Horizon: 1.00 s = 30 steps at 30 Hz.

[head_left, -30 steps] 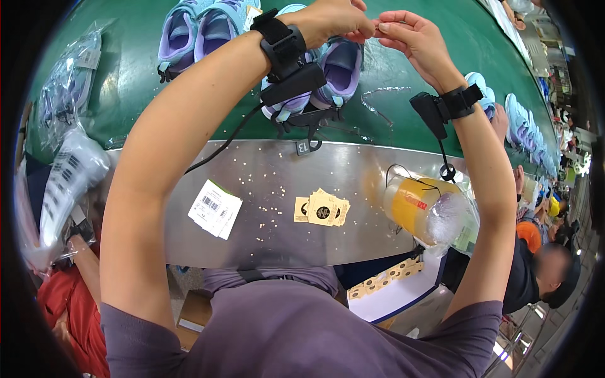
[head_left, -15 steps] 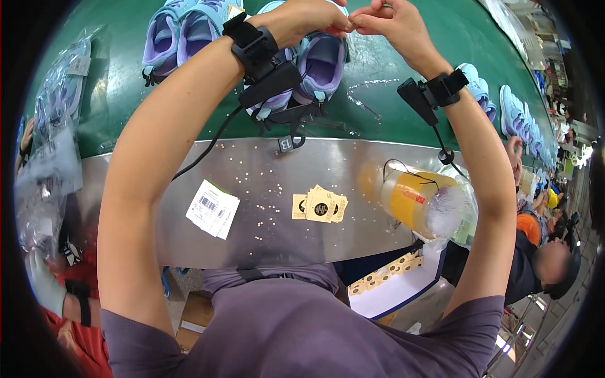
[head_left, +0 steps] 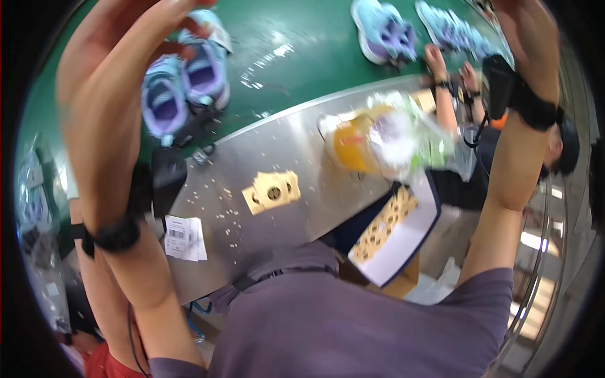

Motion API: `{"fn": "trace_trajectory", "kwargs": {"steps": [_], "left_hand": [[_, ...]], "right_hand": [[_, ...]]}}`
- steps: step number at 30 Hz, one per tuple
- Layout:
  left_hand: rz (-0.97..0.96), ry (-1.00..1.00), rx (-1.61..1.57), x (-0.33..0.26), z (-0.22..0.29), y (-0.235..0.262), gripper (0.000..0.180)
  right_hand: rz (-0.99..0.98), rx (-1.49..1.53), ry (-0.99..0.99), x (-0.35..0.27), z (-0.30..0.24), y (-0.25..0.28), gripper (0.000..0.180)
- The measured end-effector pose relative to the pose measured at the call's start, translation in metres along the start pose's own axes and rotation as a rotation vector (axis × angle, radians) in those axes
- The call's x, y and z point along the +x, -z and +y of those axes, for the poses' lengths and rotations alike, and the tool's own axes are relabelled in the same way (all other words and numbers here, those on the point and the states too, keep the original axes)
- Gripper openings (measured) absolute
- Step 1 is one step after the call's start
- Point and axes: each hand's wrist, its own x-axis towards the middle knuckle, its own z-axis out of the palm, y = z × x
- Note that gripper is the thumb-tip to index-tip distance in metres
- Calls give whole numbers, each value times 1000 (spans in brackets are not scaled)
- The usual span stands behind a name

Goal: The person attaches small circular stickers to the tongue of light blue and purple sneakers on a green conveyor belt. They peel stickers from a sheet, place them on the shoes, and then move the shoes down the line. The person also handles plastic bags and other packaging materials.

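Note:
My left hand [head_left: 104, 94] is raised high at the left, large and blurred. Its fingers look apart with nothing visible in them, close in view to a pair of light blue shoes with purple lining [head_left: 165, 104] on the green table. At the top right is my right hand [head_left: 526, 31], raised away from the table. The upper edge cuts off its fingers, so what it holds, if anything, is hidden. Below the shoes, a small stack of tan cards [head_left: 274, 193] rests on the metal ledge. White barcode labels [head_left: 184, 238] lie beside it, with tiny pale bits scattered around.
A yellow see-through container [head_left: 353, 145] stands on the ledge beside clear plastic bags [head_left: 435, 145]. Below is an open white box [head_left: 409, 249] of tan cards. More shoes [head_left: 384, 34] stand farther right. Co-workers' arms reach in at left [head_left: 101, 296] and right [head_left: 444, 104].
My hands, close together over the shoes before, have parted and come up to the two sides. The whole view has turned, so shoes and cards now sit farther left.

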Motion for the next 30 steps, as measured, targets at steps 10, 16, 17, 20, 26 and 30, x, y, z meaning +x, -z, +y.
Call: {"fn": "trace_trajectory", "kwargs": {"steps": [10,16,17,20,26,30], "left_hand": [[-79,294,-64,-134,-17,-42,12],[-201,409,-17,-157,-25,-50,14],[-188,417,-36,-162,-25,-48,13],[-149,440,-80,-172,-29,-42,12],[-214,405,16,-186,-14,-57,13],[-204,420,4,-194,-15,-61,13]], "right_hand": [[-291,109,-1143,-349,22,45,12],[-55,6,-1402,-565,123,24,21],[-45,-125,-1337,-579,134,13,25],[-34,-379,-1096,-568,157,-29,46],[-130,-669,-1008,-544,166,-61,73],[-75,-656,-1003,-538,149,-69,68]]}}
